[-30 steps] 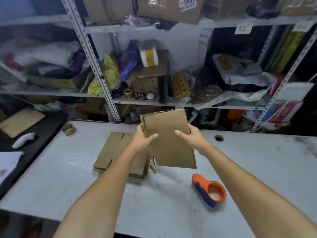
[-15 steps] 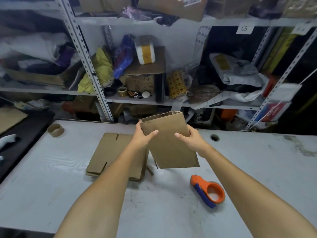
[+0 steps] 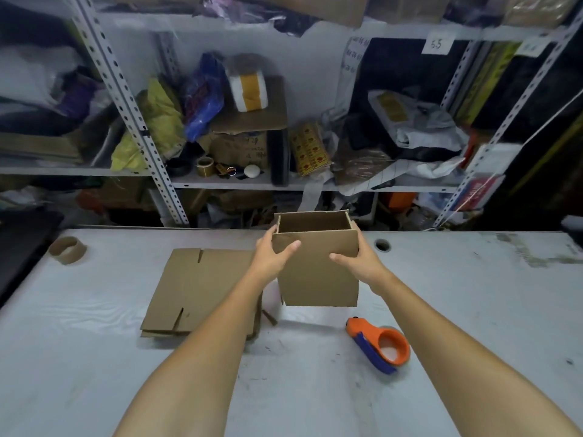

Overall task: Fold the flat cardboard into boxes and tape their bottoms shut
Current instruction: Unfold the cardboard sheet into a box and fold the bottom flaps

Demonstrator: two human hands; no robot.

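Note:
A brown cardboard box (image 3: 318, 275) hangs above the grey table (image 3: 473, 310), spread into a square tube with its top end open toward me. My left hand (image 3: 273, 255) grips its left side, thumb across the front panel. My right hand (image 3: 358, 261) grips its right side the same way. A stack of flat cardboard (image 3: 202, 288) lies on the table to the left, partly under my left forearm. An orange and blue tape dispenser (image 3: 383, 343) rests on the table just right of the box, below my right forearm.
An empty brown tape core (image 3: 67, 250) sits at the table's far left. A round cable hole (image 3: 382, 245) is in the tabletop right of the box. Metal shelving (image 3: 138, 121) crammed with bags and boxes stands behind the table. A dark surface adjoins the left edge.
The cardboard in my hands went from a nearly flat, tilted sheet to an open square tube held upright. Both hands kept their grip on its sides.

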